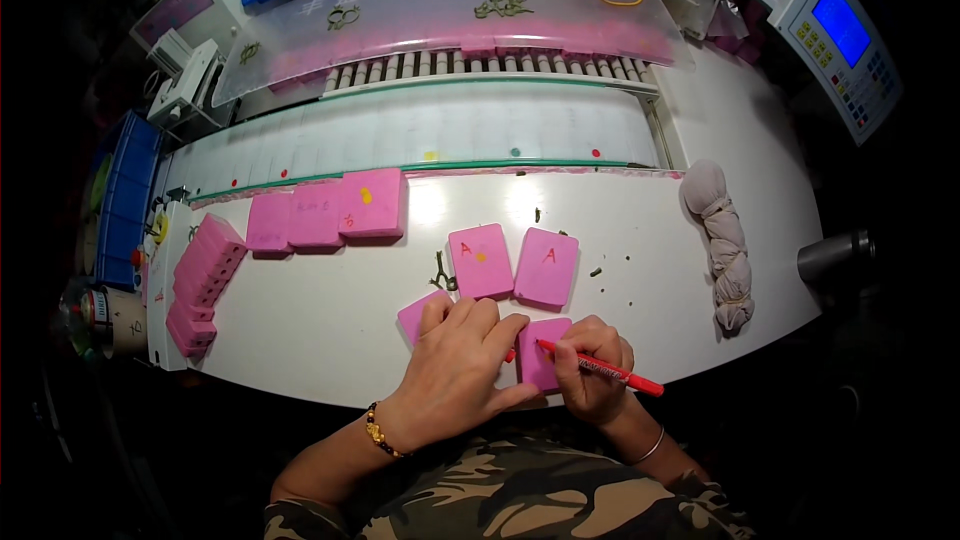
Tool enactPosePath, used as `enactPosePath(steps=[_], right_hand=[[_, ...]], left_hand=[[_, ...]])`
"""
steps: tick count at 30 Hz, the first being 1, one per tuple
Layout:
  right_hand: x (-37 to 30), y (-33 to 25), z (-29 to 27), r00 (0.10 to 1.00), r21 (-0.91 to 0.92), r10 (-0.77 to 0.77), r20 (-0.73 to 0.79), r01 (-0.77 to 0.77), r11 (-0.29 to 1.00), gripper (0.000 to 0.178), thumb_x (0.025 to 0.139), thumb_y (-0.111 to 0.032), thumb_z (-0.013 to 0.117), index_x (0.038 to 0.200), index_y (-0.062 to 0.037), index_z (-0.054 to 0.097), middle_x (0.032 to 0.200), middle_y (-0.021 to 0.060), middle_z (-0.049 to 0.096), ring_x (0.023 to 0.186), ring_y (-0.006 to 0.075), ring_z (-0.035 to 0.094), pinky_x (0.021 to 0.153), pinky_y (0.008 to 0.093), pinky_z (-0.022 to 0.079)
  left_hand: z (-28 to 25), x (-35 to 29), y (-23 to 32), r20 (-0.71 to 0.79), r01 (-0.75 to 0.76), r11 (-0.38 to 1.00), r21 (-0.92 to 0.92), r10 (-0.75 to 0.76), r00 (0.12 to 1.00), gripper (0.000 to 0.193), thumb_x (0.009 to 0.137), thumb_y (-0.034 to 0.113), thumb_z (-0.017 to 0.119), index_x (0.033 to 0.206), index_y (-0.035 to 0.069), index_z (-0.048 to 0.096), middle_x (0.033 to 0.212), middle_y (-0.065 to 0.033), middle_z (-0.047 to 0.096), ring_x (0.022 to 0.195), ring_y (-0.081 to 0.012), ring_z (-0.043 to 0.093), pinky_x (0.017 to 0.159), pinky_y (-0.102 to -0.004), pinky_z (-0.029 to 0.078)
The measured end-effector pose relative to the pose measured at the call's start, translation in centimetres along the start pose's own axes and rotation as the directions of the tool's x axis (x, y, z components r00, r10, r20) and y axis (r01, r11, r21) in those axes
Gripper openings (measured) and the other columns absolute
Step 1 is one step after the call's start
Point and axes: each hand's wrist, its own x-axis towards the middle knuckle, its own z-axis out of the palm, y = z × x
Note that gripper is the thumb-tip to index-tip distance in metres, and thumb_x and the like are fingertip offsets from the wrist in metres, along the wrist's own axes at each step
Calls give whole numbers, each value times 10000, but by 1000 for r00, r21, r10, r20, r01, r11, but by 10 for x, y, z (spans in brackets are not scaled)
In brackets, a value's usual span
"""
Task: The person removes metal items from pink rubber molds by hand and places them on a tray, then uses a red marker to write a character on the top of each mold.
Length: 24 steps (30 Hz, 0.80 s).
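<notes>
My right hand grips a red marker, its tip on a pink rubber-like block at the table's near edge. Bent over that block's left side, my left hand steadies it with thumb and index finger. A small red marker cap shows between those fingers. Another pink block lies partly hidden under the left hand. Just beyond are two more pink blocks, the left one with red and yellow marks, the right one with a red mark.
A row of pink blocks and a stack stand at left. Dark green scraps lie mid-table. At right are a twisted grey cloth, a dark cylinder and a control panel. Behind runs a roller conveyor.
</notes>
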Motion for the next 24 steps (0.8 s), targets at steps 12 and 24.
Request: enactPosePath(steps=[12,24], right_hand=[[-2,3,-3,994,-46,-56,93,61,997,167,839,-21,692,892,-35,534,658,102,566,504,262,559,459,337,429],[3,0,-4,998,-69,-26,49,29,997,165,837,2,663,862,-31,504,661,108,552,501,273,545,452,351,424]], left_hand=[[0,0,0,14,8,1000,-13,-8,1000,593,667,374,833,1127,63,623,870,-61,521,892,-251,537,886,-422,336],[0,2,1,12,12,1000,-25,-12,1000,580,665,368,834,1116,71,621,853,-45,517,868,-243,539,882,-423,337]])
